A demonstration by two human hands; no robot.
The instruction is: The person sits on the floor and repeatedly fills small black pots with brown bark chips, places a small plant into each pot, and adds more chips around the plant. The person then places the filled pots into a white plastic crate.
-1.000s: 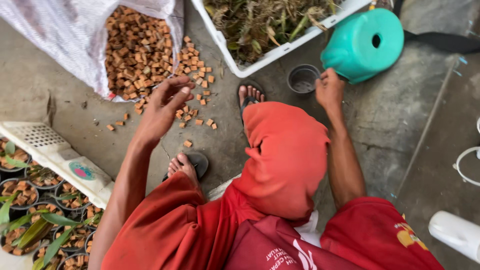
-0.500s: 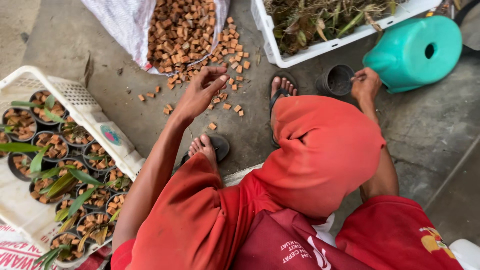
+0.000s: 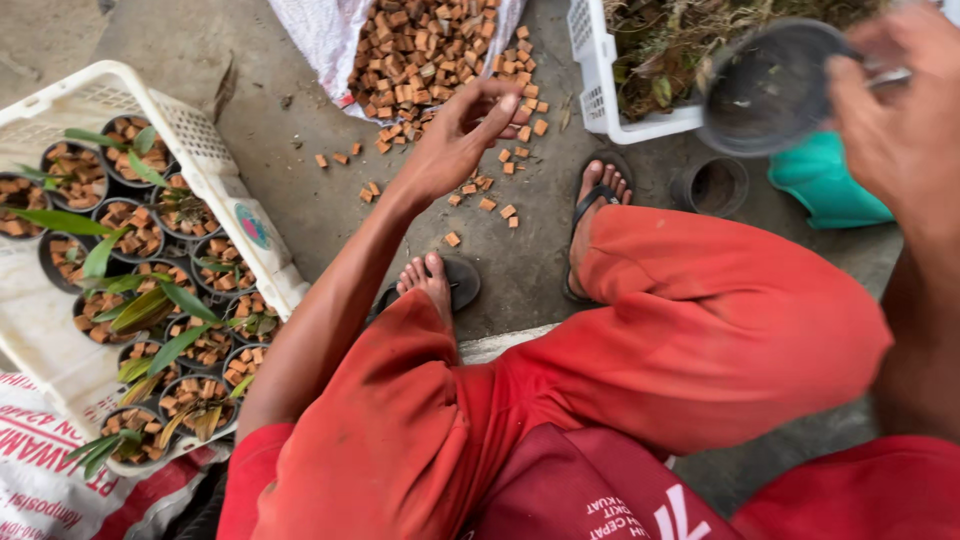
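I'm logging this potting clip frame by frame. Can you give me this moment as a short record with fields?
left hand: left hand reaching over loose brick chips, fingers bent
right hand: right hand holding small black pot, raised, seemingly empty
chip supply: white sack, open, spilling chips
left side: white crate of potted seedlings
ground: another black pot beside teal container

Tray (image 3: 215,165) of potted seedlings (image 3: 135,230) lies left; brick chips (image 3: 425,55) spill ahead.
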